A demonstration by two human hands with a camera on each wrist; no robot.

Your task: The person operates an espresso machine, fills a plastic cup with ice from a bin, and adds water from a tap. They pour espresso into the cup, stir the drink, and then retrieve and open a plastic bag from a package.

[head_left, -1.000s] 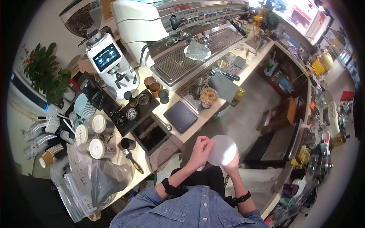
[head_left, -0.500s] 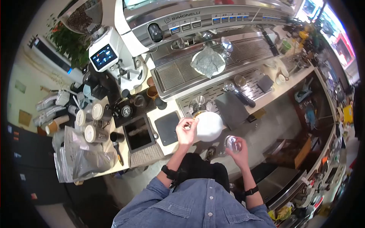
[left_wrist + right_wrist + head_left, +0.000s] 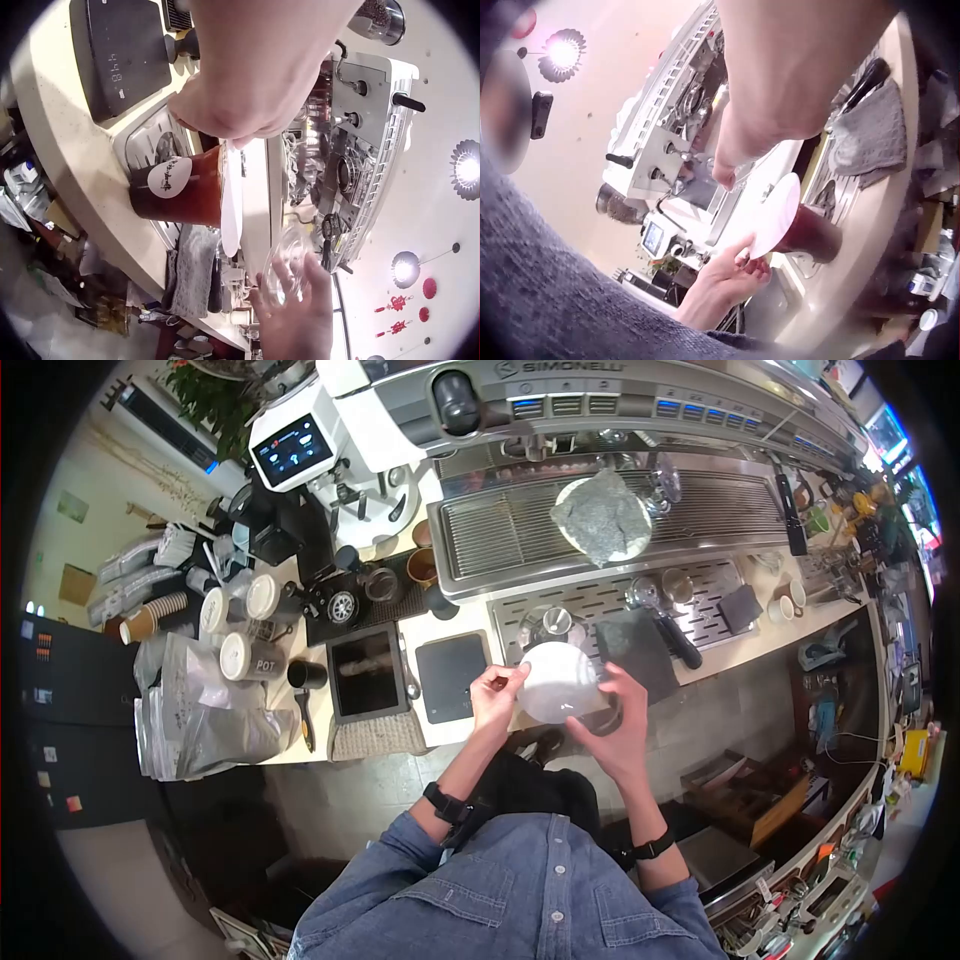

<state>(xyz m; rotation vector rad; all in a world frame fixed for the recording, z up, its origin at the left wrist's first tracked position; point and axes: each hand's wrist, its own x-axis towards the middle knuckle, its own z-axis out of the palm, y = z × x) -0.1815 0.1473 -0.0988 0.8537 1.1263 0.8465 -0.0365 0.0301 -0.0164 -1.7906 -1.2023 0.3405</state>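
My left hand (image 3: 495, 698) pinches the near edge of a thin white round disc (image 3: 558, 685) between thumb and fingertips. In the left wrist view the disc lies across the mouth of a cup of dark reddish-brown drink (image 3: 184, 191), which bears a white label and stands on the counter. My right hand (image 3: 622, 730) is at the other side of the disc, its thumb and fingers spread around a clear plastic lid (image 3: 291, 262). From the head view the disc hides most of the cup.
Left of the cup is a black scale (image 3: 450, 678), then a dark knock box (image 3: 363, 675). A grey cloth (image 3: 637, 658) and a portafilter (image 3: 680, 640) lie to the right. Behind are the espresso machine's drip tray (image 3: 500, 530) and a plate with a grey cloth (image 3: 603, 520).
Both hands have moved forward to the counter, bringing the white disc over the cup. My right hand let go of the disc, showed the clear lid apart, then came back beside the disc.
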